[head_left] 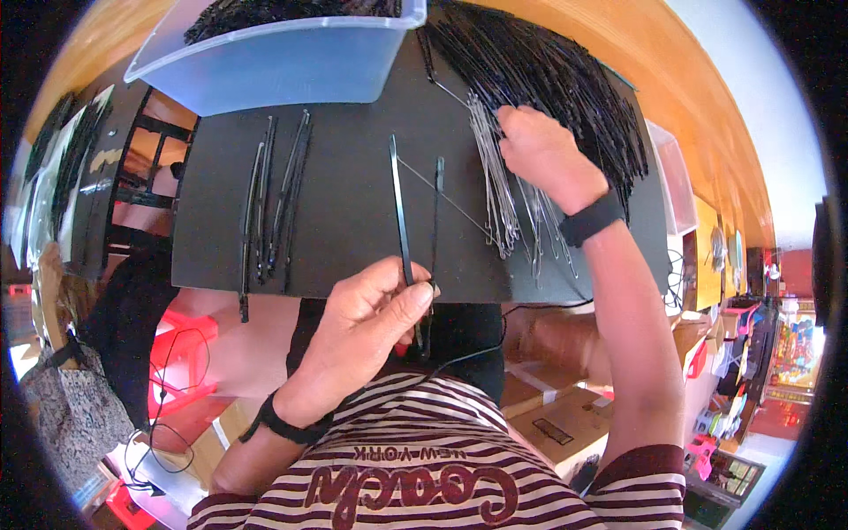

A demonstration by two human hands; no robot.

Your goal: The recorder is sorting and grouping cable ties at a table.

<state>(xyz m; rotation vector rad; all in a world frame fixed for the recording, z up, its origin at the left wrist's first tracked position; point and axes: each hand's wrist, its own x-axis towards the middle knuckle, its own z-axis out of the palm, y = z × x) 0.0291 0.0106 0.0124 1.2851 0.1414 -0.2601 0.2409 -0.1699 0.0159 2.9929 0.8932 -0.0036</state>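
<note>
My left hand (375, 309) is closed near the table's front edge, with thumb and fingers pinching a long flat dark strip (397, 194). A second slim dark strip (438, 203) rises beside it, its lower end at the same fingers. A thin wire (442, 196) slants across the gap between the two. My right hand (548, 155) is closed over the upper end of a bundle of thin silver wires (495, 190), some with looped ends. Whatever its fingers grip is hidden. Behind that hand spreads a big heap of long thin black strips (548, 71).
Several black strips (278, 194) lie at the left of the dark table (353, 256). A clear plastic bin (265, 71) with black pieces stands at the far left. A red stool (187, 349) and cardboard boxes (565, 424) are below. Another person's arm (53, 309) shows at the left.
</note>
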